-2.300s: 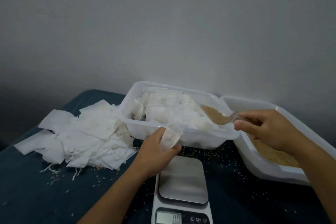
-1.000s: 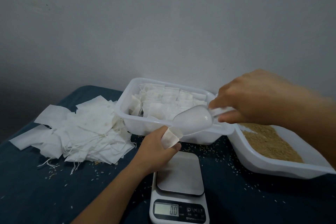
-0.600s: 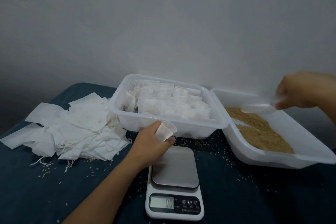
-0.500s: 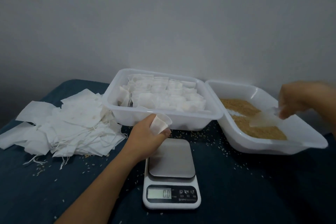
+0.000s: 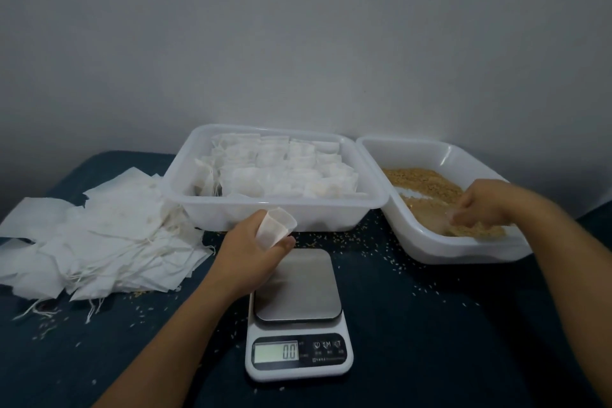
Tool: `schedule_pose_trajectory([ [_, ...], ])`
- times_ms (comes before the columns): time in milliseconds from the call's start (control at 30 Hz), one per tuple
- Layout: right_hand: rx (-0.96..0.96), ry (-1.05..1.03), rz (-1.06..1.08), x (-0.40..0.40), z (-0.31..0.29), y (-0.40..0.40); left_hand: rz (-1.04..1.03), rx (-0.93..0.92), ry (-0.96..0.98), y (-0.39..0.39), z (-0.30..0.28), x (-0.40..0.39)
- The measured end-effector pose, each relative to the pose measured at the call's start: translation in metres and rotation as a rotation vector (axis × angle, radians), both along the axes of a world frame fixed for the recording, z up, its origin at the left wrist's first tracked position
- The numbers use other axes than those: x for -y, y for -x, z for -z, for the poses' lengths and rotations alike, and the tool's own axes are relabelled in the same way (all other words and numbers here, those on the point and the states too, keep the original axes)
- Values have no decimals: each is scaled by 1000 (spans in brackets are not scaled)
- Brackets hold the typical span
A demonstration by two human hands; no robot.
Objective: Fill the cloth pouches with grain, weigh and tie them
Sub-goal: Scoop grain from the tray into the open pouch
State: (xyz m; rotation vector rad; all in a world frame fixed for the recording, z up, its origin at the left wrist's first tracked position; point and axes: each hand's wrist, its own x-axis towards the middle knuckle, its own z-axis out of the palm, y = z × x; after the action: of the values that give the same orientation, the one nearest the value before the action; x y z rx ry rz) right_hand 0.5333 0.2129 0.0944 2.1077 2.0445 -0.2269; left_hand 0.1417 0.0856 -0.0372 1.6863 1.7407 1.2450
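Centrally, near the table's [image 5: 414, 341] front edge, a scale [image 5: 298, 318] stands with its steel platform bare and its display reading 0.0. Left hand [image 5: 251, 255]: raised just above the platform's rear left corner, its grip curled round a small white pouch [image 5: 275, 229], pinching it so that the open mouth faces up and to the right. Behind the scale, toward the rear edge, a white tray [image 5: 275, 212] holds filled pouches [image 5: 281, 169] packed in rows. Touching this tray on its right side is a second white tray [image 5: 447, 248], which tilts toward the right edge and holds brown grain [image 5: 427, 185]; a bare strip of tray floor shows through the grain. Right hand [image 5: 483, 205]: lowered into the front part of the grain tray, its grip closed on a translucent scoop [image 5: 443, 222] whose bowl lies against the grain; blur obscures the exact lie of the fingers. At the left edge, a loose heap of flat empty pouches [image 5: 92, 242] lies with drawstrings trailing forward. Stray grains [image 5: 364, 245] dot the dark blue table between the trays and the scale, and also in front of the heap.
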Motion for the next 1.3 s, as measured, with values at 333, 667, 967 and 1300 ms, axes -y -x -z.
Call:
schedule_pose_trajectory([
  [333, 66, -297, 199, 11, 25, 10, 8, 0, -4, 0, 3, -1],
  [667, -311, -437, 152, 34, 36, 3, 20, 31, 9, -4, 0, 1],
  [967, -653, -472, -325, 70, 9, 52, 65, 151, 10, -6, -6, 7],
  [1300, -315, -215, -579, 83, -39, 106, 47, 120, 8, -4, -8, 6],
])
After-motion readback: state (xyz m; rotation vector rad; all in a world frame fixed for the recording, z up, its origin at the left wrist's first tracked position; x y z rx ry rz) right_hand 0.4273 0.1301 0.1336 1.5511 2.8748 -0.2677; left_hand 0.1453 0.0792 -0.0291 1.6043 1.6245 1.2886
